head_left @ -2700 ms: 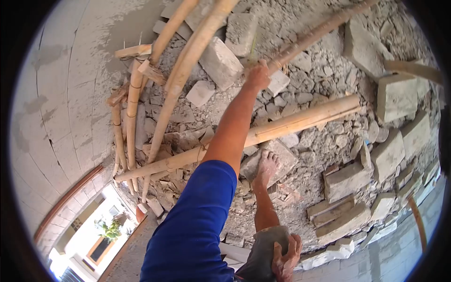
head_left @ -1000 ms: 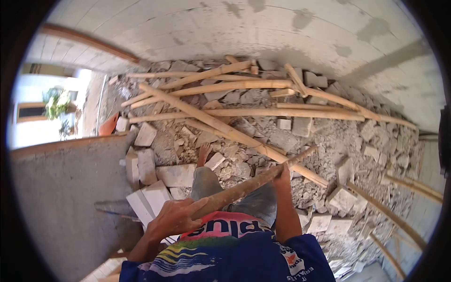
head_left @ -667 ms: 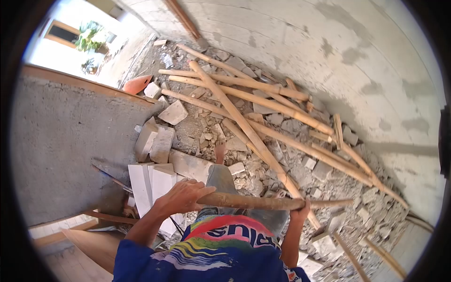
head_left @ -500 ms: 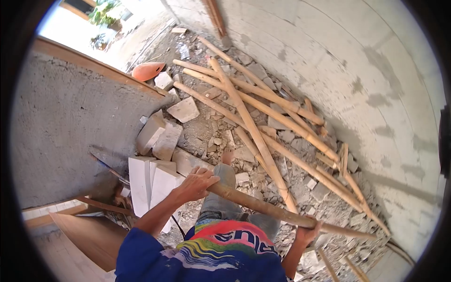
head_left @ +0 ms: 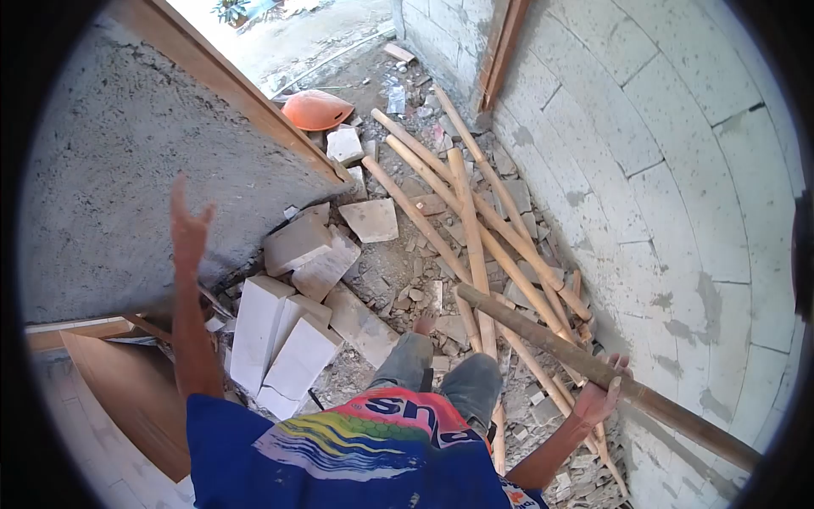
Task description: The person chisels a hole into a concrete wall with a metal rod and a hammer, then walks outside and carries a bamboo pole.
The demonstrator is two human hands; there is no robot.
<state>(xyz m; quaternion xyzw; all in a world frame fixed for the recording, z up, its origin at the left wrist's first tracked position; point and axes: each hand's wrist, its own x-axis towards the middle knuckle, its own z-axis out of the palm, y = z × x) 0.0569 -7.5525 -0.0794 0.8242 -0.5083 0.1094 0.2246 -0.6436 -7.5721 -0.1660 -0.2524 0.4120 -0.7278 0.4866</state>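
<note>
My right hand (head_left: 600, 392) is wrapped round a long bamboo pole (head_left: 543, 341), which slants from the middle of the view down to the lower right. The pole's near end runs out past the edge of the view. My left hand (head_left: 192, 222) is raised at the left in front of the grey plastered wall (head_left: 102, 195), fingers spread, holding nothing. Beyond the held pole, several bamboo poles (head_left: 471, 237) lie crossed over one another on the rubble.
White blocks (head_left: 254, 318) and broken block pieces (head_left: 369, 220) lie left of my legs. An orange basin-like object (head_left: 315, 110) rests by the wooden frame (head_left: 246, 85). A block wall (head_left: 644, 153) rises on the right. Loose rubble (head_left: 407, 297) covers the floor.
My left hand has let go of the bamboo pole and swung up to the left. My right hand still holds the pole, now farther right and higher. The view has shifted.
</note>
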